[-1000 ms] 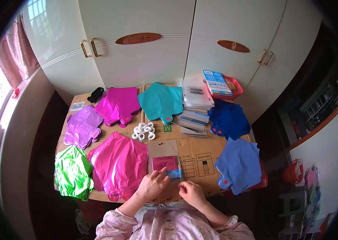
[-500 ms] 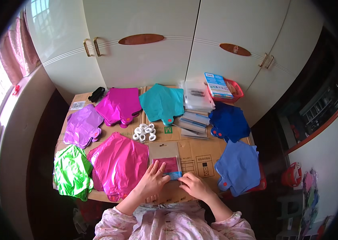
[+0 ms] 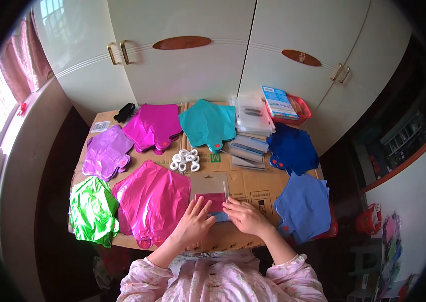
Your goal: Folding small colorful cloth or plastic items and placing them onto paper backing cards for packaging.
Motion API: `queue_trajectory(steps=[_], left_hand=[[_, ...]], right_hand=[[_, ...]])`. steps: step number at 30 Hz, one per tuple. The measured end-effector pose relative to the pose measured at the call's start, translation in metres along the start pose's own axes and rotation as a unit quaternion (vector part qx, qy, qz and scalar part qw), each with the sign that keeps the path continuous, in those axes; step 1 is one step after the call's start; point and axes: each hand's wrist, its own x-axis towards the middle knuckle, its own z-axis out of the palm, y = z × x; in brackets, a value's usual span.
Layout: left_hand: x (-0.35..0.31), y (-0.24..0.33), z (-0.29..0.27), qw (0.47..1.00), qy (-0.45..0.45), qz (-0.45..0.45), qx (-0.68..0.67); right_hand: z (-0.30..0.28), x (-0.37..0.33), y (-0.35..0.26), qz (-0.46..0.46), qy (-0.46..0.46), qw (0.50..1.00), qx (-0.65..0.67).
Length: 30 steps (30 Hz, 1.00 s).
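Observation:
A flat clear packet [image 3: 209, 182] with a hang hole at its top lies near the table's front edge. Folded magenta foil [image 3: 211, 201] and a blue strip show in it, and a narrow pale strip runs along its right edge. My left hand [image 3: 192, 221] rests over the packet's lower left, fingers stretched out on the foil. At the right edge, my right hand [image 3: 247, 217] touches the packet with its fingers extended; its thumb is partly hidden. Left of the packet lies a stack of large pink foil balloons [image 3: 155, 201].
Around the cardboard-topped table lie flat green [image 3: 92, 209], purple [image 3: 106, 151], magenta [image 3: 152, 126], teal [image 3: 207, 123], dark blue [image 3: 293, 148] and light blue balloons [image 3: 302, 206]. White ribbon rolls [image 3: 185, 160], clear packets [image 3: 253, 116] and a red basket [image 3: 301, 108] stand farther back.
My right hand has moved up along the packet's right edge and its fingers now reach onto it. My left hand stays on the foil. The whole view has shifted slightly.

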Motion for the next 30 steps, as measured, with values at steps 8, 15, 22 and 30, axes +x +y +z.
queue_trajectory(steps=[8,15,22,30], left_hand=[[0.005,0.056,0.029,0.996,0.039,-0.068,-0.035],[0.011,0.065,0.037,0.991,0.037,-0.112,-0.065],[0.02,0.072,0.037,0.988,0.023,-0.14,-0.054],[0.007,0.071,0.03,0.965,0.091,-0.144,-0.2]], right_hand=[[0.002,0.002,0.01,-0.041,-0.022,0.999,0.006],[0.002,-0.001,0.013,-0.031,-0.04,0.999,0.003],[0.002,-0.001,0.013,-0.031,-0.046,0.998,0.007],[-0.005,-0.001,0.013,-0.069,-0.095,0.993,-0.007]])
